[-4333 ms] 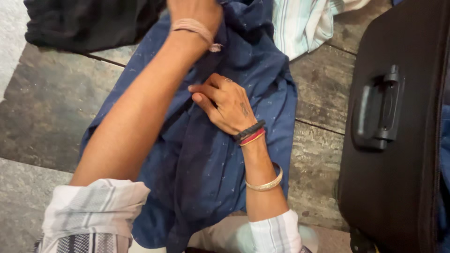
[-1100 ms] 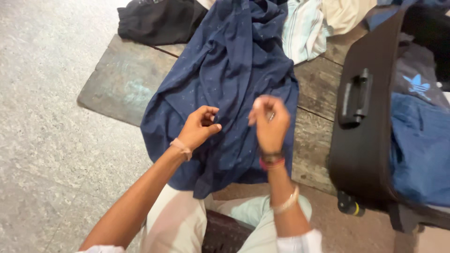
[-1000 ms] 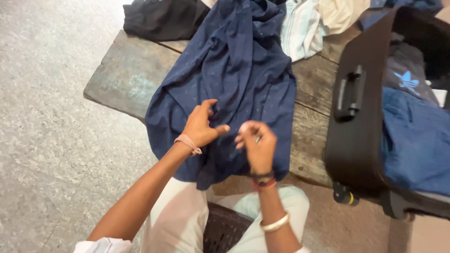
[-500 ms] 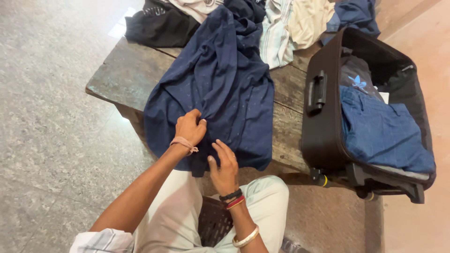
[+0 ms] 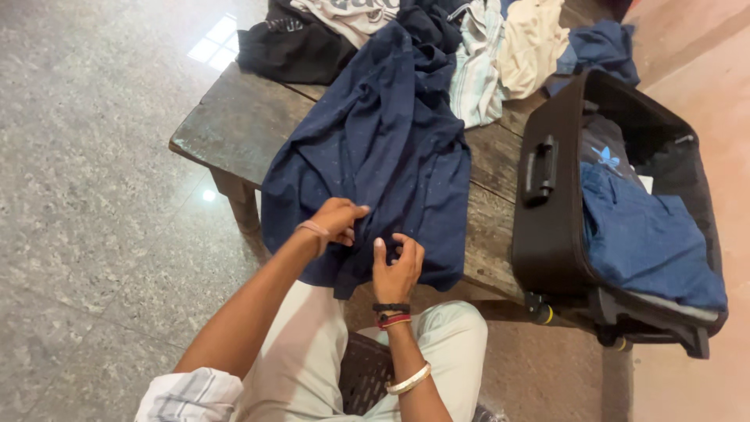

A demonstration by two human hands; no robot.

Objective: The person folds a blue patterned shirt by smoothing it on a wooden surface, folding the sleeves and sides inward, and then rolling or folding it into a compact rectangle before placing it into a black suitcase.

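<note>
My left hand point(image 5: 337, 220) and right hand point(image 5: 397, 266) both pinch the navy shirt's point(image 5: 383, 148) near hem; its length runs away from me across the worktop point(image 5: 234, 117).

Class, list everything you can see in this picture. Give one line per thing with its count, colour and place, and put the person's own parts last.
Shirt: one, dark blue, spread over the bench's near edge.
Bench: one, dark worn wood, across the middle of the view.
Suitcase: one, black, open, on the bench's right end.
Blue garment: one, folded inside the suitcase.
Black garment: one, at the bench's far left.
Striped garment: one, pale, behind the shirt.
Cream garment: one, at the far side of the bench.
Floor: grey speckled stone, left.
Left hand: pinching the shirt's lower front.
Right hand: fingers on the shirt beside the left hand; bands at the wrist.
</note>
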